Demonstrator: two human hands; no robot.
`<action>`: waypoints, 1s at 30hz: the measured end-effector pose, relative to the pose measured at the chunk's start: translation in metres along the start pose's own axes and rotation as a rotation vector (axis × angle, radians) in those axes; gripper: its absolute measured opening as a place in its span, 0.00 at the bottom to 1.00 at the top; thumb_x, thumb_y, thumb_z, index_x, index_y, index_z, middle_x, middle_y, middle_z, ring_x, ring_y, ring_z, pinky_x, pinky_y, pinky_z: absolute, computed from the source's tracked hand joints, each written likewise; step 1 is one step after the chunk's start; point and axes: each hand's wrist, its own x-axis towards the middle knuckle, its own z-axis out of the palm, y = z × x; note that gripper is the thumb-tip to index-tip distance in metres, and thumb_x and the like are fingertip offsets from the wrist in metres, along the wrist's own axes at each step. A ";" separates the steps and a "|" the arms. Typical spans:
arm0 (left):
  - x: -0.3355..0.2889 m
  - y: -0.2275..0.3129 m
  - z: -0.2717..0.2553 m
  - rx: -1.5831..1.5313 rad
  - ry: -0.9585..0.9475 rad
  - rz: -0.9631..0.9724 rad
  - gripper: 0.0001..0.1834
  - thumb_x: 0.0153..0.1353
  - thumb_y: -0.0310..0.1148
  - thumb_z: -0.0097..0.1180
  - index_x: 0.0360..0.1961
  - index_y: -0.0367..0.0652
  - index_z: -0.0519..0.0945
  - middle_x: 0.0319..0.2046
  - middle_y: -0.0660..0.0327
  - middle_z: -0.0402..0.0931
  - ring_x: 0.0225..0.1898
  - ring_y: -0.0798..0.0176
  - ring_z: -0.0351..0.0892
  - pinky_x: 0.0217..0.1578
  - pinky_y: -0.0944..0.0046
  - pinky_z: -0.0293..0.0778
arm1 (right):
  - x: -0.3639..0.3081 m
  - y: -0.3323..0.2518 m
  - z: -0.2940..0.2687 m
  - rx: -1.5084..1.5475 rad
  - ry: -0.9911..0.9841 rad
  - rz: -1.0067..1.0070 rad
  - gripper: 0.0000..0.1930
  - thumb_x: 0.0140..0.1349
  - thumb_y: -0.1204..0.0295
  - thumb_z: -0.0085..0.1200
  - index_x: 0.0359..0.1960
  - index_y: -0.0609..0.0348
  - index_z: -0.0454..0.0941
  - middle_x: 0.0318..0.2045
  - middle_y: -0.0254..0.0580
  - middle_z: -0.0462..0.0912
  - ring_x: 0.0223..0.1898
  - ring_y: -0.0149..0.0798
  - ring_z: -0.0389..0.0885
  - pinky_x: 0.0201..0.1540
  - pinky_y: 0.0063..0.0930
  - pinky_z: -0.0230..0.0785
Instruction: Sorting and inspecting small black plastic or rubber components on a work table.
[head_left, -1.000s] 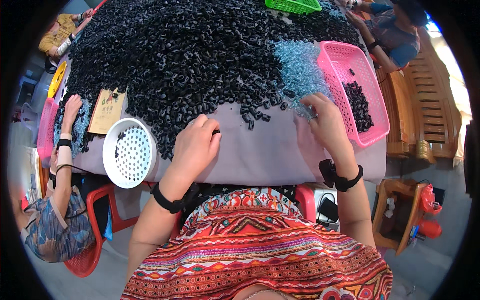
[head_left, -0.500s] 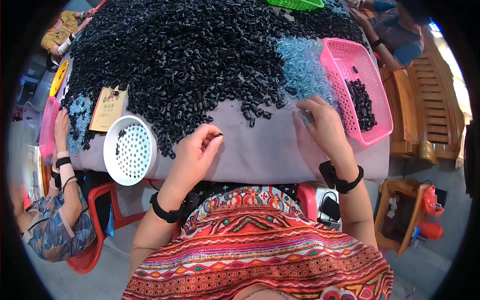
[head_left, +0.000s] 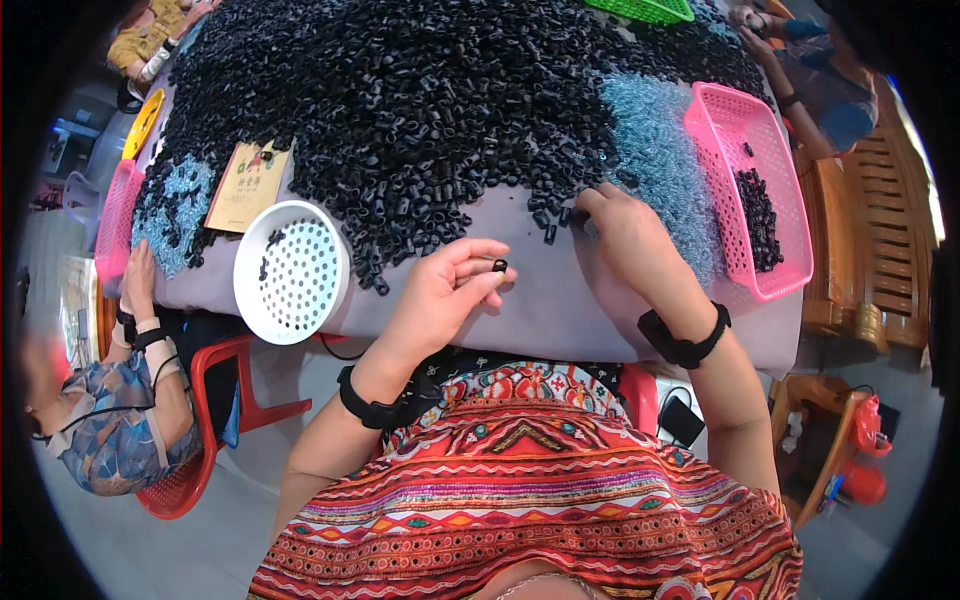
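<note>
My left hand (head_left: 450, 290) is closed over the bare cloth, pinching a small black plastic part (head_left: 499, 266) with a ring-like opening between thumb and fingers. My right hand (head_left: 635, 240) is curled at the edge of the clear bluish pieces (head_left: 655, 150). Its fingertips reach a few loose black parts (head_left: 548, 222) at the front of the big heap. Something pale shows under its fingers, too hidden to name. A broad heap of black plastic parts (head_left: 430, 110) covers most of the table beyond both hands.
A white perforated bowl (head_left: 243, 315) with several black parts stands left of my left hand. To the right is a pink basket (head_left: 800, 265) holding black parts. A yellow booklet (head_left: 240, 205) lies behind the bowl. Other people sit around the table; one person's hand (head_left: 140, 275) rests at the left edge.
My left hand has turned so the black part shows more plainly between its fingers. My right hand has moved to the loose black parts. The whole view has shifted somewhat.
</note>
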 end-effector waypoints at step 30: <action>0.013 -0.013 0.017 -0.062 0.011 0.061 0.11 0.67 0.23 0.53 0.50 0.33 0.77 0.39 0.60 0.81 0.35 0.72 0.79 0.39 0.72 0.77 | -0.016 -0.044 0.012 0.894 -0.076 -0.023 0.11 0.54 0.77 0.62 0.39 0.65 0.78 0.27 0.33 0.79 0.28 0.25 0.76 0.32 0.21 0.70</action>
